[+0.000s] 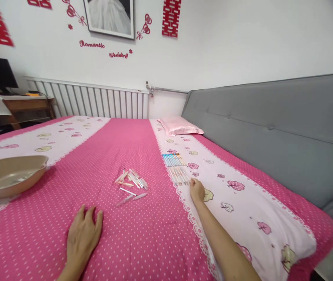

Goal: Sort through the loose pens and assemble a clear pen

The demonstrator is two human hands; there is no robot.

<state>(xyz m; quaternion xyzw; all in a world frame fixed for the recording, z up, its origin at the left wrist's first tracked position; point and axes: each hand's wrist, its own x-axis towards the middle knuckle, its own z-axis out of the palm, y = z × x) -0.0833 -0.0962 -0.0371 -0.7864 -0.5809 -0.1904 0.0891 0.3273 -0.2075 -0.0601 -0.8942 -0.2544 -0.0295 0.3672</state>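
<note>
While the person leans over a bed (143,242) spread with a pink polka-dot sheet, the left hand (82,232) lies flat on the cloth at about 7 o'clock in the view, palm down, fingers spread and holding nothing; the right hand (197,190) reaches out along a long bare forearm to just right of centre, its fingers curled loosely at the near end of a neat row of pens (179,175), and whether a pen is pinched between them cannot be told from this angle; a second, tidier row of blue-capped pens (172,159) lies just beyond at 12 o'clock of that hand, touching or nearly touching the first row; both rows sit on the pale band of the sheet printed with little trees, beside its lace-like edge; a loose heap of pens (131,182) lies scattered on the dotted pink cloth between the two hands, at 9 o'clock of the right hand and well apart from the left; a beige oval basin (9,177) rests on the bed at the far left, at 9 o'clock in the view; a pink pillow (179,126) lies at the far end near the grey padded headboard (271,128), which runs along the right; a white radiator (96,100) stands against the wall under red paper decorations (171,17).
</note>
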